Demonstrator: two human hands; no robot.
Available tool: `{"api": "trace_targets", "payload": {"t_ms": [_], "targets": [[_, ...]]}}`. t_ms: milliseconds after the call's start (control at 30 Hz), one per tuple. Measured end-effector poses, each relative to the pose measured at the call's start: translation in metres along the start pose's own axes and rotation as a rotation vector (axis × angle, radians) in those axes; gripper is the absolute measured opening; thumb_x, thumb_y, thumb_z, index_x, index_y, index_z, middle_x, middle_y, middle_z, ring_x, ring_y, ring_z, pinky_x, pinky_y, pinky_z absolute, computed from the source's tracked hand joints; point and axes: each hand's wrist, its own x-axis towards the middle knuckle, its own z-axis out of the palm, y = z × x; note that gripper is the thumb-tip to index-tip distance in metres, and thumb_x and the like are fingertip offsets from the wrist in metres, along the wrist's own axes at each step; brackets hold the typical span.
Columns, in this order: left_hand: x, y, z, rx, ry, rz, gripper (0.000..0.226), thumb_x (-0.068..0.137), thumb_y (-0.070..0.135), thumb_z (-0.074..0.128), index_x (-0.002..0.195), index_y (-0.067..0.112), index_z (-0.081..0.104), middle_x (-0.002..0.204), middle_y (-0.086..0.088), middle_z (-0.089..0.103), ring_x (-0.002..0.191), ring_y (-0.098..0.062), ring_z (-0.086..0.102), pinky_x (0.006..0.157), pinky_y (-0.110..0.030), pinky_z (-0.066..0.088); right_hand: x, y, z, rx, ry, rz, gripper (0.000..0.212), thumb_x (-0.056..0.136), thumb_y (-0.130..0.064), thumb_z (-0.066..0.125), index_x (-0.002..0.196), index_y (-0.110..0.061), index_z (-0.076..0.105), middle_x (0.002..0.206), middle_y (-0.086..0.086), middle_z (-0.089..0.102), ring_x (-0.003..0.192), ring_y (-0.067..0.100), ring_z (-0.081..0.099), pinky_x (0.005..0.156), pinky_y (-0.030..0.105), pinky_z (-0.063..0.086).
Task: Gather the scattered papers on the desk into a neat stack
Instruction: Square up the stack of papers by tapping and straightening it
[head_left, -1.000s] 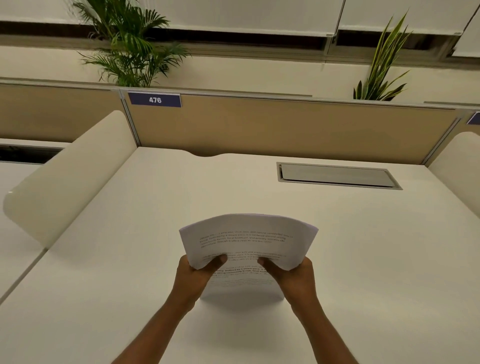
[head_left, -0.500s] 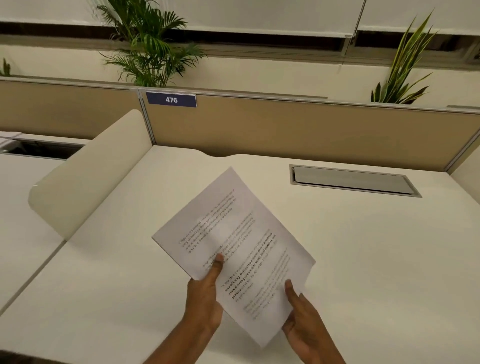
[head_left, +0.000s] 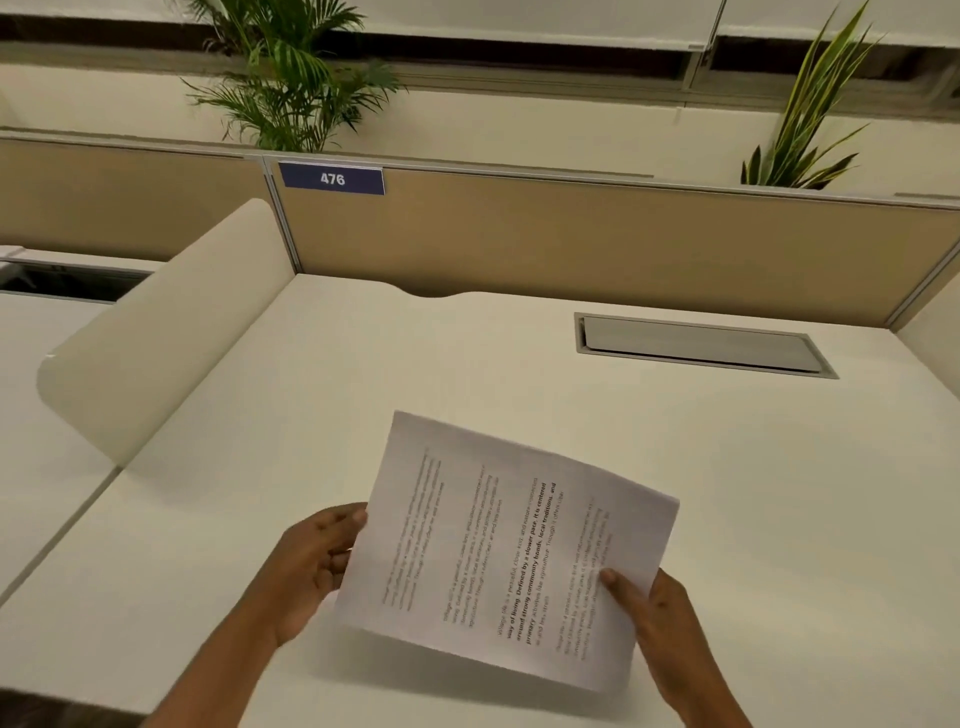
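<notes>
A stack of white printed papers (head_left: 498, 551) is held above the near part of the white desk (head_left: 519, 364), turned sideways so its text lines run up the page. My left hand (head_left: 317, 566) grips the stack's left edge. My right hand (head_left: 652, 613) holds the lower right corner, thumb on top of the sheet. The stack tilts a little, its right side lower. No loose sheets lie elsewhere on the desk.
A grey cable hatch (head_left: 701, 345) is set into the desk at the back right. A curved white side divider (head_left: 166, 332) stands at the left. A tan partition (head_left: 571, 244) with a blue "476" label (head_left: 331, 179) closes the back, plants behind it.
The stack went from held upright and bowed, to diagonal, to sideways now. My left hand shifted from the bottom edge to the left edge; my right hand took the lower right corner.
</notes>
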Motion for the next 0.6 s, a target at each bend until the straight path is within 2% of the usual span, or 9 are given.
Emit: {"api": "trace_targets", "payload": {"t_ms": [67,133,200,300,367,467,600], "targets": [[0.003,0.004,0.003,0.159,-0.056,-0.011,0.051,0.070,0.030,0.079,0.116,0.012,0.066,0.102,-0.012,0.078,0.089,-0.033,0.075,0.068,-0.040,0.061,0.001,-0.001,0.003,-0.023,-0.029,0.000,0.014,0.089,-0.020,0.063,0.101,-0.017,0.069,0.089,0.001,0.078,0.077,0.022,0.075,0.057,0.027,0.059],[0.007,0.003,0.017,0.204,0.012,0.017,0.051,0.066,0.031,0.081,0.110,0.009,0.068,0.097,-0.012,0.079,0.086,-0.032,0.076,0.068,-0.042,0.062,0.002,-0.004,0.010,-0.040,-0.052,-0.012,0.012,0.090,-0.021,0.062,0.098,-0.020,0.070,0.088,-0.003,0.077,0.077,0.016,0.074,0.057,0.023,0.058],[0.013,-0.004,0.032,0.168,0.141,0.052,0.040,0.069,0.026,0.085,0.102,0.008,0.071,0.092,-0.012,0.079,0.084,-0.032,0.075,0.067,-0.040,0.061,0.004,-0.008,0.018,-0.034,-0.049,-0.045,0.013,0.090,-0.020,0.061,0.094,-0.026,0.072,0.088,-0.007,0.077,0.079,0.011,0.072,0.055,0.018,0.056],[0.018,-0.007,0.048,0.094,0.291,0.173,0.012,0.078,0.013,0.079,0.088,0.019,0.074,0.080,-0.001,0.079,0.082,-0.027,0.074,0.060,-0.029,0.058,0.009,-0.020,0.026,-0.067,-0.033,-0.114,0.017,0.090,-0.020,0.062,0.092,-0.034,0.072,0.090,-0.012,0.077,0.085,0.008,0.071,0.059,0.017,0.057],[0.020,0.004,0.053,0.069,0.319,0.277,0.016,0.078,0.011,0.078,0.078,0.027,0.075,0.073,0.009,0.078,0.073,-0.016,0.073,0.054,-0.020,0.055,0.014,-0.033,0.031,-0.089,-0.016,-0.181,0.021,0.089,-0.018,0.064,0.093,-0.038,0.069,0.089,-0.016,0.076,0.086,0.005,0.070,0.061,0.016,0.056],[0.023,0.032,0.058,0.040,0.289,0.439,0.030,0.078,0.006,0.077,0.077,0.036,0.076,0.076,0.016,0.077,0.071,-0.004,0.072,0.057,-0.019,0.057,0.024,-0.064,0.038,-0.071,0.048,-0.302,0.029,0.086,-0.013,0.068,0.083,-0.042,0.070,0.082,-0.023,0.075,0.082,0.000,0.070,0.058,0.011,0.054],[0.028,0.062,0.056,-0.007,0.186,0.609,0.036,0.072,0.009,0.073,0.085,0.042,0.075,0.082,0.018,0.076,0.077,-0.002,0.071,0.066,-0.025,0.061,0.032,-0.097,0.041,-0.031,0.108,-0.489,0.040,0.078,-0.008,0.076,0.086,-0.046,0.071,0.085,-0.025,0.074,0.082,-0.001,0.070,0.062,0.012,0.055]]}}
